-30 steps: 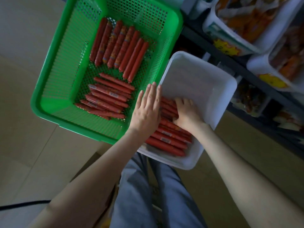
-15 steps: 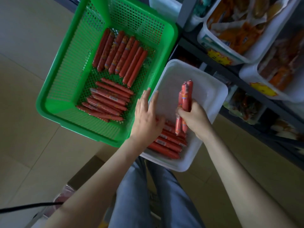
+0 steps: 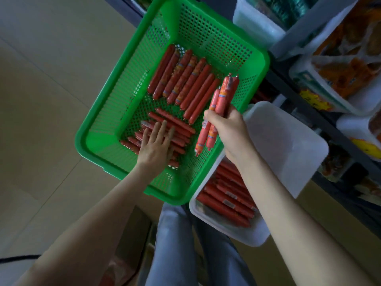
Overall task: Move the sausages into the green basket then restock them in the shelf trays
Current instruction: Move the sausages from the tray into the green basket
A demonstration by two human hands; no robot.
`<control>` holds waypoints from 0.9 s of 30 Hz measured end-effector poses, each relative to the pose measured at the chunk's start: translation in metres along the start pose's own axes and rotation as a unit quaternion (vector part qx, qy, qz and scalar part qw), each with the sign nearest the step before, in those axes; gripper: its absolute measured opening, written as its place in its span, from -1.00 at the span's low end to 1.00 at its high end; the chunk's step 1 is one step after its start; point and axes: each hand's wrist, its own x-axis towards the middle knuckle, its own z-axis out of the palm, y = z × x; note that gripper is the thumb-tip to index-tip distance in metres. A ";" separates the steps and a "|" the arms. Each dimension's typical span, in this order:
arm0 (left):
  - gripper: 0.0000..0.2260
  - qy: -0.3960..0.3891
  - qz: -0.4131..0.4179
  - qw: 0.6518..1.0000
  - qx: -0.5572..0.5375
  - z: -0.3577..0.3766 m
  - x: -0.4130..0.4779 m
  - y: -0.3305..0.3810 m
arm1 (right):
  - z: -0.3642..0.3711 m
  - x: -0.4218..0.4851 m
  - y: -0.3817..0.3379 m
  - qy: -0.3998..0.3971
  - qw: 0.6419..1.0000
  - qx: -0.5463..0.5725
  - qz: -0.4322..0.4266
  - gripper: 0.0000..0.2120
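The right hand is closed in a fist around a bundle of sausages. These are several pink-red sticks gripped near their middle, with their ends poking out above and below the fist. The bundle hangs over the right side of the green basket, just inside its right rim and clear of the mesh floor.

The left hand lies open and palm down, fingers straight and slightly spread. It rests on a pile of sausages lying crosswise at the near end of the basket. At the far end of the basket, a neat row of sausages lies lengthwise, side by side.

Right beside the basket's near right corner sits a white tray, one edge partly hidden under the basket's rim. Its near end holds stacked sausages and its far end is bare. The right forearm crosses above it.

Further right of the basket, dark shelving carries clear shelf trays of orange packaged snacks with yellow tags. Just below the basket's near edge are the person's legs in blue jeans. To the basket's left is pale tiled floor.
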 end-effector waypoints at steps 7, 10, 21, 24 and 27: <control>-0.49 -0.005 0.062 0.997 0.051 0.001 0.029 -0.033 | 0.049 0.070 0.008 0.135 0.974 -0.170 0.061 -0.69; -0.46 0.009 0.074 0.996 0.048 -0.003 0.046 -0.036 | 0.054 0.093 0.015 0.180 0.955 -0.204 0.114 -0.48; -0.40 -0.057 0.058 0.995 0.053 -0.013 0.070 -0.042 | 0.056 0.100 0.025 0.186 0.967 -0.155 0.077 -0.60; -0.42 -0.080 0.039 0.995 0.046 -0.018 0.057 -0.041 | 0.058 0.076 0.021 0.147 0.976 -0.158 0.020 -0.69; -0.47 -0.124 0.036 0.989 0.079 -0.026 0.041 -0.042 | 0.058 0.052 0.029 0.051 0.981 -0.189 0.013 -0.65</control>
